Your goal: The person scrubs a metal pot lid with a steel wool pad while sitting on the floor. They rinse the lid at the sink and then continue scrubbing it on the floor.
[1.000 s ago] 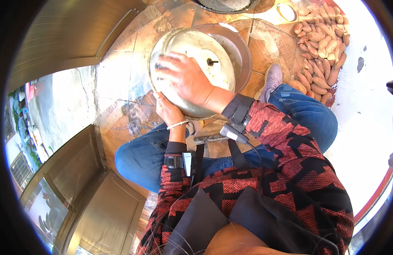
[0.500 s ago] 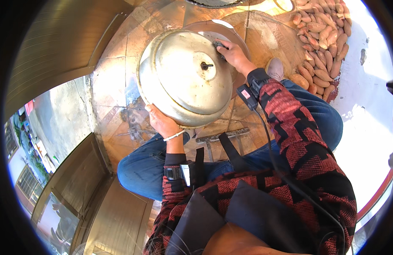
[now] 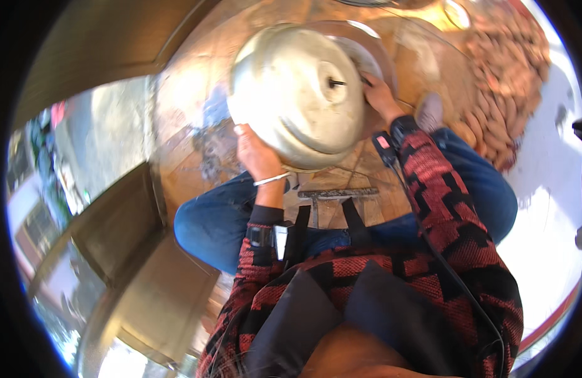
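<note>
The left hand (image 3: 259, 156) is pinching a big silver lid (image 3: 296, 94), which is hiding part of a brown tub (image 3: 384, 57). The right hand (image 3: 382, 102) is curling by the lid's right side; I cannot tell what its fingers are pinching.

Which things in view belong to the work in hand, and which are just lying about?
In use:
- metal lid, left hand holding its lower-left edge
- dark thing at the right hand, too blurred to name
- brown basin, partly hidden behind the lid

Apparently lying about:
- sweet potatoes, heaped at right
- dark rim, cut off at top
</note>
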